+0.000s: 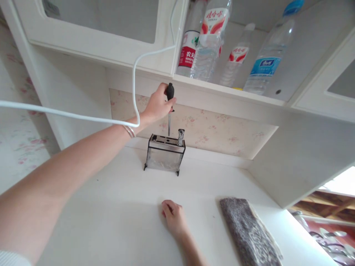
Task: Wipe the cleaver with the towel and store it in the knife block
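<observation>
My left hand (161, 101) is closed around the black handle of a slim tool (170, 91) with a narrow metal blade; a knife or a sharpening steel, I cannot tell which. Its blade points down, with the tip just above the slotted top of a knife block (165, 159). The block has clear sides, a metal top and black feet. A worn, silvery handle (181, 136) stands up from its right end. My right hand (172, 216) rests on the white counter (124, 210) in front of the block, fingers curled in, with nothing seen in them.
A folded grey towel (246, 232) lies at the right. Overhead, a cabinet shelf (233, 92) holds several plastic bottles (213, 37). A white cable (83, 113) hangs across the view, in front of my left forearm. Flowered wallpaper (205, 127) covers the back wall.
</observation>
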Motion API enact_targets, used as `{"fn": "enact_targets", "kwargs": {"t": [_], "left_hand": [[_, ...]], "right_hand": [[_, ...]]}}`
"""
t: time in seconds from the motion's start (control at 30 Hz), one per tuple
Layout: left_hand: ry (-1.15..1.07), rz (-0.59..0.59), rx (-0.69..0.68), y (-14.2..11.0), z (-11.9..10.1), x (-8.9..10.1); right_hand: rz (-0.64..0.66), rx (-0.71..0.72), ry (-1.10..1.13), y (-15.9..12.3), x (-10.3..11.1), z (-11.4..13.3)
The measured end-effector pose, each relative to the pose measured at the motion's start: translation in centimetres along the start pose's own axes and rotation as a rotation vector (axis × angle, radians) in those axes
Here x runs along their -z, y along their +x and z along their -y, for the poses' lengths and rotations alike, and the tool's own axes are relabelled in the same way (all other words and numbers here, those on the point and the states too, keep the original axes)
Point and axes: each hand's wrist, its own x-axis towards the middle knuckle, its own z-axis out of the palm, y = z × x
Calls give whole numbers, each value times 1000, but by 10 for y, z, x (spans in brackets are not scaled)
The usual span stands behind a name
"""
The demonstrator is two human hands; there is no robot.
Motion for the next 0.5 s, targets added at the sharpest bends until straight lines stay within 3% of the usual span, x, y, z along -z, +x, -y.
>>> {"fn": "enact_targets", "kwargs": {"t": [0.13, 0.27, 0.5], "left_hand": [[146, 2, -170, -62, -18, 35], [318, 3, -415, -148, -10, 71], [466, 163, -257, -309, 19, 140]], "right_hand": [[10, -27, 4, 0, 0, 2], [19, -19, -19, -1, 0, 3], [17, -50, -53, 0, -5, 0]]}}
